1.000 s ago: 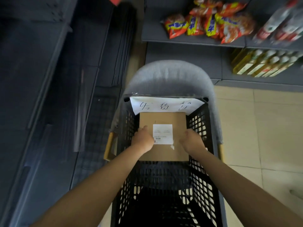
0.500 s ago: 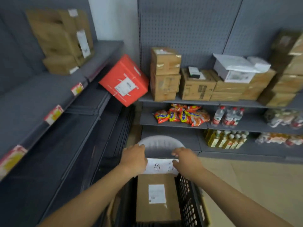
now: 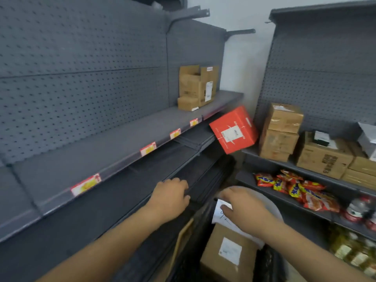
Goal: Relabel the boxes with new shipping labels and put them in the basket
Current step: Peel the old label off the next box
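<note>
left hand loose, right hand over basket

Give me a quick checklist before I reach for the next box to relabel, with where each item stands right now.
1. Last box in the basket: ok. The brown box lies inside the black basket.
2. Label on that box: ok. A white label sits on its top face; its print is too blurred to read.
3. Left hand free: ok. It holds nothing, over the dark lower shelf.
4. Right hand free: ok. It holds nothing, over the paper sign at the basket's rim.
5. Next box in sight: ok. The red box sits tilted in the shelf corner.
6. New labels at hand: cannot tell, none in view.
</note>
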{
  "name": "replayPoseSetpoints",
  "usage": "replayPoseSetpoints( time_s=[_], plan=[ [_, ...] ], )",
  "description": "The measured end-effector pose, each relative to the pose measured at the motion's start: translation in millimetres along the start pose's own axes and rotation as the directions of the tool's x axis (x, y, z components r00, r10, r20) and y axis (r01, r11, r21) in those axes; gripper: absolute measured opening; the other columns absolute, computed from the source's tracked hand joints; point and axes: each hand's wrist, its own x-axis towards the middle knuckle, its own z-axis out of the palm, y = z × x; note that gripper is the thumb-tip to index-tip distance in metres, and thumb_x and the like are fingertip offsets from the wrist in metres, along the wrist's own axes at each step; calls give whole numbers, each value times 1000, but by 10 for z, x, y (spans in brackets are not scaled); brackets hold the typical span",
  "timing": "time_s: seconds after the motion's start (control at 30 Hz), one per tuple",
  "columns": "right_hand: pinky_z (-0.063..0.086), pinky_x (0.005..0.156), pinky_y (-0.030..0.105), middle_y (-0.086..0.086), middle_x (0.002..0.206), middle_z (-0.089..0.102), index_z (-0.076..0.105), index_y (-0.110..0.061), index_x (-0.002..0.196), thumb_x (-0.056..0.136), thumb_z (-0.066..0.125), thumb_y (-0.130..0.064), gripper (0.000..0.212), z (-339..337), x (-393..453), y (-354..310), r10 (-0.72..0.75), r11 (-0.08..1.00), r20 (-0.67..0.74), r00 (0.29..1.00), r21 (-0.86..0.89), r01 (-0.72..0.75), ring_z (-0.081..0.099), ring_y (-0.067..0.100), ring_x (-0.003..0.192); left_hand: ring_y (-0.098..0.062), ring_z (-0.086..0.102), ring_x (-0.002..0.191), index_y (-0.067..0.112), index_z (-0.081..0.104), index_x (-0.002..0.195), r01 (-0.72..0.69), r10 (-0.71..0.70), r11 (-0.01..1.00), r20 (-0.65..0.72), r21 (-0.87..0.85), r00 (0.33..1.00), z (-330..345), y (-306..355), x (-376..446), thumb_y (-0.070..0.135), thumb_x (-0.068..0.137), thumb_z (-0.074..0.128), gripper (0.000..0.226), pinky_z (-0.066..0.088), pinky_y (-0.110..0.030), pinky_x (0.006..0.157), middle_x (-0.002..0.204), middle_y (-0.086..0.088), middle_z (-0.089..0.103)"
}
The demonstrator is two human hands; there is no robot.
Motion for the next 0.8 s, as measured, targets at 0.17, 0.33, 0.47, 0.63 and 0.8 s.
replayPoseSetpoints(
  time_s=[0.17, 0.33, 0.47, 0.63, 0.8],
  plan=[
    [39, 92, 30, -6, 118, 58, 53, -27, 122, 95, 48, -36, 29, -48, 97, -1133, -312, 950, 10, 950, -3, 312, 50, 17, 111, -26, 51, 114, 20, 49, 125, 219, -211, 968, -79, 122, 974, -382, -559, -1166, 41, 96, 42, 37, 37, -36, 93, 123, -5, 55],
    [41, 93, 32, -4, 119, 59, 54, -26, 121, 94, 49, -34, 28, 67, 46, -2641, -592, 805, -12, 806, 52, 592, 51, 19, 112, -28, 49, 120, 17, 49, 125, 509, -474, 832, -191, 223, 859, -740, -1240, -2436, 40, 97, 41, 38, 35, -37, 98, 129, -7, 54],
    [40, 91, 30, -3, 118, 61, 58, -24, 116, 94, 49, -32, 26, 210, -195, -4045, -774, 622, -34, 632, 139, 770, 52, 20, 112, -27, 52, 117, 20, 51, 125, 719, -673, 656, -253, 229, 695, -1011, -1688, -3748, 36, 96, 41, 35, 36, -34, 96, 125, -4, 57],
    [45, 86, 31, -2, 111, 65, 63, -22, 107, 91, 53, -29, 20, 375, -1057, -5923, -930, 306, -102, 352, 313, 899, 57, 22, 106, -25, 55, 112, 20, 55, 119, 917, -853, 340, -341, 210, 395, -1293, -1942, -5819, 36, 92, 43, 34, 39, -34, 93, 119, -3, 60],
    [47, 86, 33, -1, 112, 63, 62, -23, 110, 92, 51, -30, 22, 474, -2279, -7373, -993, -36, -122, 12, 392, 919, 56, 22, 108, -24, 59, 104, 23, 57, 114, 992, -930, -24, -367, 127, 24, -1390, -1670, -7652, 41, 91, 44, 33, 43, -36, 85, 112, -1, 63]
  ],
)
